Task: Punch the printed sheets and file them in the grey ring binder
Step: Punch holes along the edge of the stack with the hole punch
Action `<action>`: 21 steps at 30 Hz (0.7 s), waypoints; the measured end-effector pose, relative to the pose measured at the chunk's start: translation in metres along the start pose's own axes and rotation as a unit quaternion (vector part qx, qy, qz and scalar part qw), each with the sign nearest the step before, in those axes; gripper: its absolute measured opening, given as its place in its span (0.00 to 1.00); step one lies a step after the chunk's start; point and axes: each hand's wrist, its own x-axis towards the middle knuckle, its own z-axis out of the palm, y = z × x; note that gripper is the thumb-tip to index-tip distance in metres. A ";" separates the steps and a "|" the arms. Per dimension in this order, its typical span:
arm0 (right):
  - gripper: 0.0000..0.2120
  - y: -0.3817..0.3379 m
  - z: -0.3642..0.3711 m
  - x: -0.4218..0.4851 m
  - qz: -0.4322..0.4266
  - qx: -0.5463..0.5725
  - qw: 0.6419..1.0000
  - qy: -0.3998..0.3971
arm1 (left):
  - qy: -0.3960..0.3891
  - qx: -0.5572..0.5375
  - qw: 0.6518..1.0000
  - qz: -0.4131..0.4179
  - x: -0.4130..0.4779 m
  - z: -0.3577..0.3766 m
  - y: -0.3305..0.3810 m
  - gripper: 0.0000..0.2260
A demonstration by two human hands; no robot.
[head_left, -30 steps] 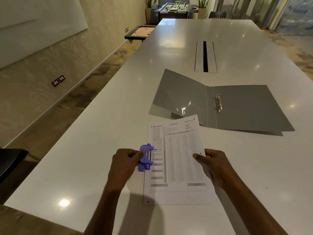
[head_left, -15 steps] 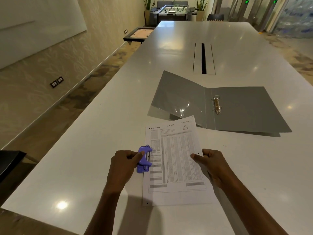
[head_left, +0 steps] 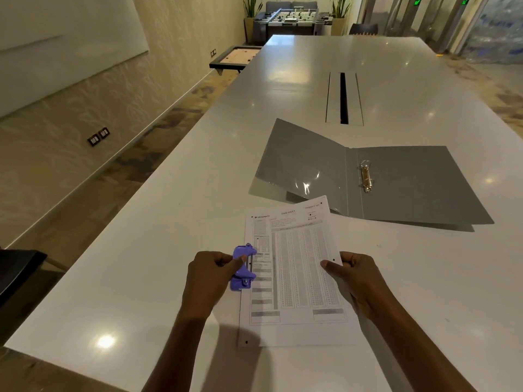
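**White table, punch seated on the sheet's left edge**

Long white table [head_left: 141,264], glossy, with ceiling lights reflected in it; you stand at its near end.

Your left hand [head_left: 210,275] grips the purple hole punch [head_left: 243,268], fingers curled round its outer side and thumb pressed on top. The punch sits over the left edge of the printed sheets [head_left: 297,267], about halfway along that edge. Whether its lever is fully down, you cannot tell from this view.

Your right hand [head_left: 356,275] pinches the right edge of the sheets, thumb on top and the other fingers tucked at the paper's edge. 1 small dark dot shows just beside that thumb and another at the near left corner.

The sheets lie flat on the table right in front of you, turned slightly clockwise. A lower sheet's edge peeks out along the near left side, so there are at least 2. The top page carries a printed grid of answer bubbles.

Beyond them the grey ring binder [head_left: 410,188] lies open. Its right cover is flat, its left cover is tilted up with a shadow beneath, and its 2 metal rings [head_left: 366,176] are beside the spine. The sheets' far right corner reaches the binder's near edge; contact cannot be told.

Farther out: a cable slot [head_left: 343,97] in the tabletop, a foosball table [head_left: 294,18] at the far wall, a whiteboard [head_left: 56,46] on the left.
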 end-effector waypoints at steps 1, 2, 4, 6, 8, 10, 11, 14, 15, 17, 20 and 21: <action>0.06 0.001 0.000 0.000 -0.001 -0.003 1.000 0.000 | 0.002 -0.003 1.000 -0.002 0.000 0.000 -0.001 0.12; 0.05 0.001 0.001 0.000 -0.003 -0.005 1.000 -0.001 | 0.004 -0.006 1.000 -0.004 0.000 0.000 -0.001 0.12; 0.05 0.001 0.001 0.000 -0.003 -0.011 1.000 -0.003 | 0.007 -0.008 1.000 -0.010 0.002 0.001 -0.003 0.12; 0.10 0.004 0.000 0.002 -0.001 -0.014 1.000 -0.001 | 0.012 -0.006 1.000 -0.019 0.004 0.001 -0.004 0.12; 0.21 0.006 0.002 0.002 -0.014 -0.003 1.000 -0.006 | 0.010 0.004 1.000 -0.024 0.007 0.001 -0.005 0.13; 0.29 0.004 0.005 0.000 -0.027 0.000 1.000 -0.006 | 0.010 0.015 0.999 -0.028 0.008 0.003 -0.004 0.13; 0.30 0.004 0.005 0.001 -0.027 0.001 1.000 -0.004 | 0.013 0.017 0.999 -0.030 0.009 0.004 -0.004 0.13; 0.23 0.009 0.002 0.004 -0.018 0.004 1.000 0.007 | 0.012 0.021 0.999 -0.042 0.010 0.006 -0.005 0.13; 0.23 0.009 0.001 0.004 -0.012 0.002 1.000 0.010 | 0.013 0.023 0.999 -0.045 0.011 0.007 -0.005 0.13; 0.25 0.011 0.001 0.005 -0.008 -0.001 1.000 0.006 | 0.022 0.027 0.999 -0.028 0.011 0.009 -0.010 0.12; 0.29 0.009 0.003 0.006 -0.009 -0.006 1.000 0.011 | 0.026 0.030 0.999 -0.011 0.009 0.010 -0.012 0.16; 0.35 0.010 0.003 0.008 -0.008 -0.014 1.000 0.011 | 0.024 0.031 0.999 -0.015 0.008 0.010 -0.012 0.17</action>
